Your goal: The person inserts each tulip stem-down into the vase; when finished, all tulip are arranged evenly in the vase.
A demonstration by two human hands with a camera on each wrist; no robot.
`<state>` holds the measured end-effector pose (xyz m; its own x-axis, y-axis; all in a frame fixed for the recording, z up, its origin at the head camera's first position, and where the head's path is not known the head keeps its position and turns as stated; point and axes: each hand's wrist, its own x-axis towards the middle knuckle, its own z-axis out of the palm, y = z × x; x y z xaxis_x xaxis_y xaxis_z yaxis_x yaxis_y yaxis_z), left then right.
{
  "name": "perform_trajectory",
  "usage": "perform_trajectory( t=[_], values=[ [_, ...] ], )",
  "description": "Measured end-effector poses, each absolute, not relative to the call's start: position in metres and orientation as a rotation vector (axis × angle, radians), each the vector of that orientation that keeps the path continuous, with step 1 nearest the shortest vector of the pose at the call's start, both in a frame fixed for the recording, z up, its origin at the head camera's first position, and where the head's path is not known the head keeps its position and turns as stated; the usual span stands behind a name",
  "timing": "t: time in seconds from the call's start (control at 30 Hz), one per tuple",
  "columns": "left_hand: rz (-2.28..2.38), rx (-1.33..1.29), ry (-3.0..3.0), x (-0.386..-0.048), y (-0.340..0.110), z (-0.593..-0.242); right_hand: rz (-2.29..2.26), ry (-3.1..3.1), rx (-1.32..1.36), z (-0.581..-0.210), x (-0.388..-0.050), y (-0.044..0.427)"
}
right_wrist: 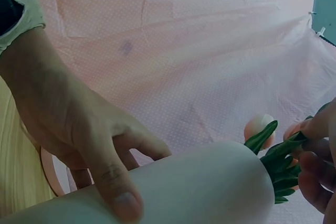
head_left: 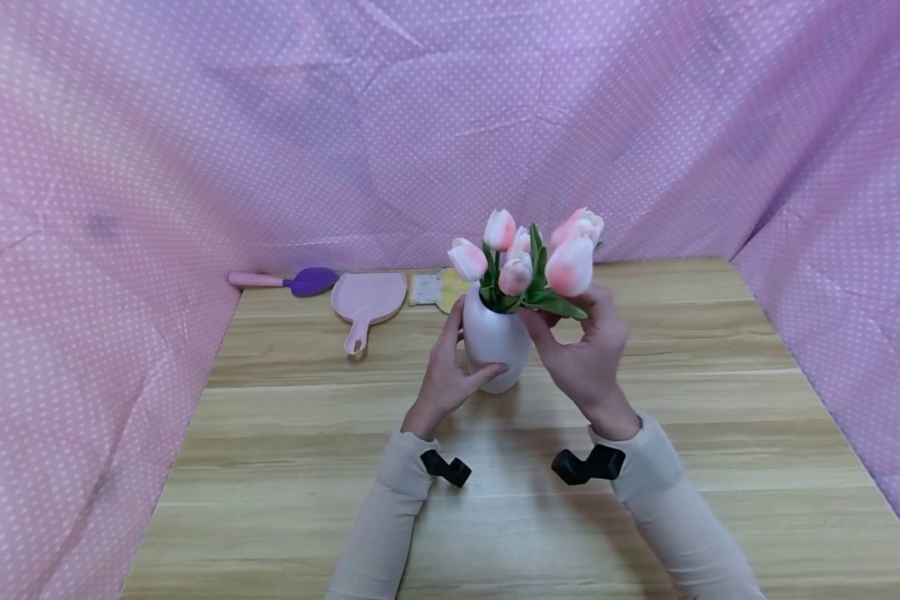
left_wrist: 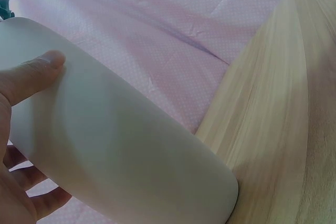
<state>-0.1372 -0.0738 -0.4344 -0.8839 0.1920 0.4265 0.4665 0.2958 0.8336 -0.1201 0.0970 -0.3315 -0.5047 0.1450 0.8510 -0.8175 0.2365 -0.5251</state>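
A white vase stands on the wooden table with several pink-and-white artificial tulips in its mouth. My left hand grips the vase's side, its thumb across the front. In the left wrist view the thumb lies on the smooth white wall, fingers round the other side. Beside the rim, my right hand pinches the green stem and leaves of a tulip on the right. The right wrist view has the green leaves fanning out of the vase's mouth at those fingertips. The stems' lower ends are hidden inside the vase.
Along the table's back edge lie a purple shovel with a pink handle, a pink dustpan-shaped scoop and a white-and-yellow flat item, partly hidden by the vase. Pink dotted cloth hangs behind and around the table.
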Motion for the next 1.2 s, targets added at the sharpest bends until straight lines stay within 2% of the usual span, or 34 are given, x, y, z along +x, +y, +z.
perform_trajectory(
  t=[0.73, 1.2],
  values=[
    [-1.643, -0.582, -2.338, -0.136, -0.074, -0.433, 0.78, -1.769, 0.692, -0.344, -0.124, 0.075],
    [-1.693, -0.562, -2.363, -0.136, -0.075, -0.433, 0.867, -1.857, 0.721, -0.36, -0.117, 0.096]
  ],
)
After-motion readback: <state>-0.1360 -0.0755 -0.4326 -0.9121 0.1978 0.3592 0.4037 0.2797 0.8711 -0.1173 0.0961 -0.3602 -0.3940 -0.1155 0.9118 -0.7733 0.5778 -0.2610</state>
